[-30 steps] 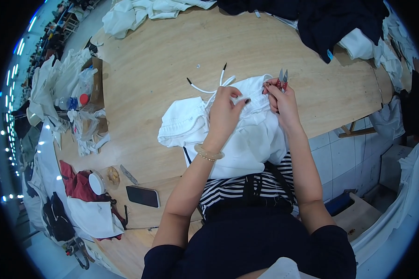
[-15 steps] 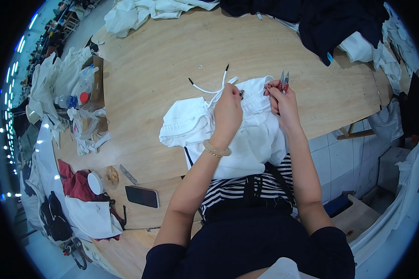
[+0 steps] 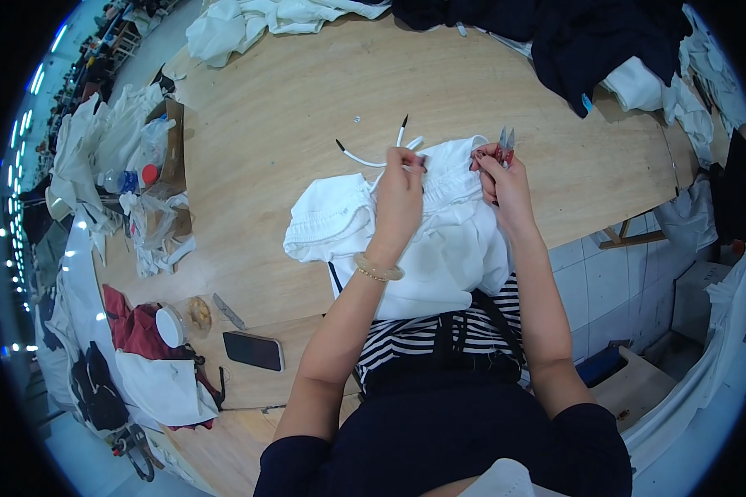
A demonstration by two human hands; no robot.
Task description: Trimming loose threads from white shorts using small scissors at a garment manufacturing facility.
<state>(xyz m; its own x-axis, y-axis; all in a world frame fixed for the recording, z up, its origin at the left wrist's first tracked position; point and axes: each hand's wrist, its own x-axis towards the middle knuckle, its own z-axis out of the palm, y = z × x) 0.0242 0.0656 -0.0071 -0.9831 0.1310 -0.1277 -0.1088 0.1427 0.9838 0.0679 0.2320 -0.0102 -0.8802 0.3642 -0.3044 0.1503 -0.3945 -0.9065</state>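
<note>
A white garment with a gathered elastic band lies bunched on the table edge and my lap. From its band a white drawstring with black tips loops onto the table. Over the band, my left hand is closed with curled fingers; its fingertips are slightly blurred, and what they pinch, if anything, is hidden. My right hand grips small red-handled thread snips, blades pointing away from me. The thumb and forefinger of that hand also pinch the garment's band at its right end.
The wooden table carries a dark phone, a metal blade-like tool and a round white lid at left. A cardboard box with bottles stands beyond. Dark cloth and white cloth lie along the far edge.
My left hand has shifted slightly left and toward me, off the drawstring side, with its fingers still curled. My right hand, the snips and the garment stay nearly in place.
</note>
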